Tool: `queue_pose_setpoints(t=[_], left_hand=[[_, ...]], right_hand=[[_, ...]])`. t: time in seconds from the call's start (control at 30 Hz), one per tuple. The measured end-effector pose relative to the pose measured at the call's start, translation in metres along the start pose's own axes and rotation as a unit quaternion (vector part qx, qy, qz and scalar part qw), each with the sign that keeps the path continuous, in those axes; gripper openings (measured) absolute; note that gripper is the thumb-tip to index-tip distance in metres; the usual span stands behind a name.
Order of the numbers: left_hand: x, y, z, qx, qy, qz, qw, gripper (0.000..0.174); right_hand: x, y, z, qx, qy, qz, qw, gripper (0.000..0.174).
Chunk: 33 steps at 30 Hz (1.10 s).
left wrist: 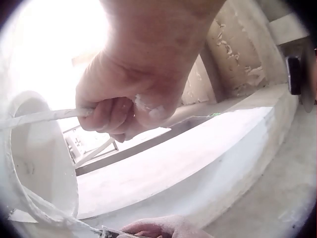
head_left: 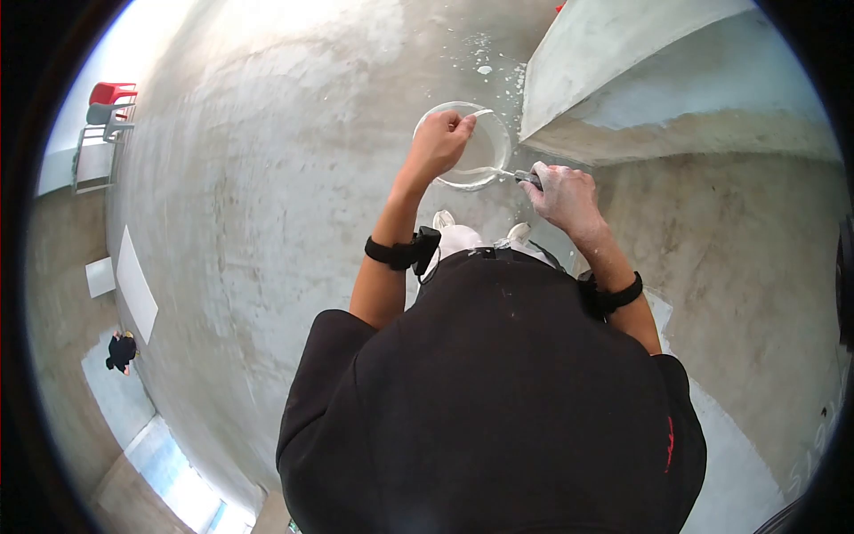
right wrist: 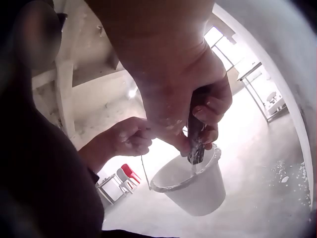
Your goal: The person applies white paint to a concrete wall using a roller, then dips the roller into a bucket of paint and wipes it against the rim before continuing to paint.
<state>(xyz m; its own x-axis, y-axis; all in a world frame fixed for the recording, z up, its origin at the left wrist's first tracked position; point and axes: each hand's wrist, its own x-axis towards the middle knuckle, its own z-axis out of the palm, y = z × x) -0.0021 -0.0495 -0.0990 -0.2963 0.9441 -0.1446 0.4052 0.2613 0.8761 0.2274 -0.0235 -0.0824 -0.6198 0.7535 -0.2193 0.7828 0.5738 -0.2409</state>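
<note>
A white bucket with paste-smeared walls is in front of the person's feet. Above it, the left hand grips its handle, curled round it in a fist; in the right wrist view the thin handle runs from that fist down to the rim. At the bucket's near right rim, the right hand holds a dark-handled tool smeared with white paste. The tool's thin end reaches over the rim; its exact kind is hard to make out. White paste also marks both hands.
White splashes dot the floor beyond the bucket. A pale curved wall rises close on the right. Far left are red and grey chairs, a white board and another person.
</note>
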Motion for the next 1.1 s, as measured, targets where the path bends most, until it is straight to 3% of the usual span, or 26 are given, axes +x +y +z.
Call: queue_pose_setpoints(t=[0.33, 0.43, 0.6, 0.67, 0.77, 0.9, 1.0, 1.1], left_hand=[[0.001, -0.002, 0.004, -0.012, -0.011, 0.011, 1.000, 0.038], [-0.002, 0.009, 0.002, -0.016, -0.005, 0.021, 1.000, 0.038], [-0.003, 0.012, 0.002, -0.011, -0.002, 0.022, 1.000, 0.038], [-0.005, 0.016, 0.001, -0.011, -0.010, 0.017, 1.000, 0.038], [-0.004, 0.015, 0.002, -0.019, -0.008, 0.014, 1.000, 0.039], [-0.003, 0.011, 0.003, -0.001, -0.020, 0.011, 1.000, 0.039], [-0.003, 0.012, 0.004, -0.010, -0.014, 0.003, 1.000, 0.039], [-0.004, 0.014, 0.004, -0.012, -0.027, -0.008, 1.000, 0.040]], right_hand=[[-0.015, 0.004, -0.011, 0.073, 0.019, 0.018, 0.997, 0.030], [-0.014, 0.005, -0.002, 0.026, 0.035, 0.035, 0.998, 0.030], [-0.018, 0.006, -0.010, 0.066, -0.009, 0.050, 0.996, 0.028], [-0.017, 0.003, -0.003, 0.024, 0.016, 0.052, 0.998, 0.028], [-0.023, 0.004, -0.012, 0.086, 0.007, 0.049, 0.995, 0.028], [-0.023, 0.008, -0.008, 0.056, 0.038, 0.058, 0.996, 0.028], [-0.023, 0.009, -0.013, 0.106, -0.013, 0.054, 0.993, 0.030], [-0.024, 0.005, -0.014, 0.066, 0.027, 0.061, 0.996, 0.032]])
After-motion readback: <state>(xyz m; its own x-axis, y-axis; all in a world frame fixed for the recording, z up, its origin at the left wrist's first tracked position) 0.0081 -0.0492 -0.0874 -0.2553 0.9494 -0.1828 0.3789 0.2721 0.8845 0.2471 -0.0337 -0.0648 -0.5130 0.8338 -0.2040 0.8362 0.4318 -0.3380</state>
